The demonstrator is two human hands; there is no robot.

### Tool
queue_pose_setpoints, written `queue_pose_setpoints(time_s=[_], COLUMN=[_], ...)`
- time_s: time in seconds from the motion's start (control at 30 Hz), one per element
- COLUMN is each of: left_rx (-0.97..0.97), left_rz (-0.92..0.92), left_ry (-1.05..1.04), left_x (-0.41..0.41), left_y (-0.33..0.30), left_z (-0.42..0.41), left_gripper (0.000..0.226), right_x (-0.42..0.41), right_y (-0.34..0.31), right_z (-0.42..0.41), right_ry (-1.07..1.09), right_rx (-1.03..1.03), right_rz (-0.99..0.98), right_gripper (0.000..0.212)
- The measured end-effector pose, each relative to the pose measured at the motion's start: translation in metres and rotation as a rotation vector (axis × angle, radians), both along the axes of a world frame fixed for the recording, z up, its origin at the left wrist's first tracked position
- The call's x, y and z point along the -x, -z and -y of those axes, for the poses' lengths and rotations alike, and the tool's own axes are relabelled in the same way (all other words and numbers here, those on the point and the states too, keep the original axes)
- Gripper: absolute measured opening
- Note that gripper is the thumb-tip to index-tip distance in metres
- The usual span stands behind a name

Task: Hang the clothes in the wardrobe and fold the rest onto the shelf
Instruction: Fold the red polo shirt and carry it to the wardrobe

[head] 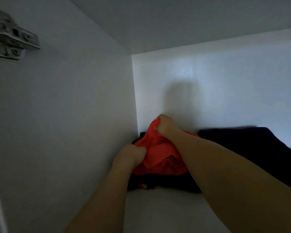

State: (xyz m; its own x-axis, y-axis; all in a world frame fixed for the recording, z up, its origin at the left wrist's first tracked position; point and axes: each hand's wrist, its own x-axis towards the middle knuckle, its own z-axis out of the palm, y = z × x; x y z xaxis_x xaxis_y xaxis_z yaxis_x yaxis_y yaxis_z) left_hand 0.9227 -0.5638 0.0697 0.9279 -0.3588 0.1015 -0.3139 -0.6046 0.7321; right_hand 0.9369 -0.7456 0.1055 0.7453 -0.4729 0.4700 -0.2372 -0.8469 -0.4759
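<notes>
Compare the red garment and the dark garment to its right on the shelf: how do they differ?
The red garment is bright, bunched and gripped by both hands: left hand at its near left edge, right hand at its far top. The dark garment is near black, lies flat and is touched by neither hand. The red one sits atop a dark pile in the corner; the dark one lies to the right. Both rest inside the white shelf compartment.

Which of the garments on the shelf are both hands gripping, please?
The red garment, on top of the dark pile in the corner; the left hand and right hand grip it.
</notes>
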Motion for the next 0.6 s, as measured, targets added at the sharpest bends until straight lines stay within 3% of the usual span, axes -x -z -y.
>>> queue_pose_setpoints(time_s=[0.13, 0.23, 0.3, 0.47, 0.6], left_rx=[-0.098, -0.154, -0.175, -0.188, -0.253], left_rz=[0.052, 0.077, 0.08, 0.136, 0.37], left_ry=[-0.024, -0.04, -0.055, -0.15, -0.215], left_x=[-0.015, -0.021, -0.022, -0.01, 0.018], left_y=[0.007, 0.01, 0.01, 0.006, -0.002], left_z=[0.008, 0.01, 0.01, 0.002, -0.009], left_gripper=[0.056, 0.055, 0.054, 0.05, 0.049], right_x=[-0.018, -0.018, -0.007, 0.025, 0.073], right_y=[0.024, 0.027, 0.023, 0.014, -0.002], right_z=[0.005, 0.004, 0.001, -0.012, -0.029], right_ry=[-0.037, -0.025, 0.044, 0.012, -0.048], right_rx=[-0.069, -0.097, -0.01, 0.067, 0.078], right_rz=[-0.211, -0.184, -0.178, -0.343, -0.417], right_gripper=[0.062, 0.093, 0.104, 0.086, 0.06])
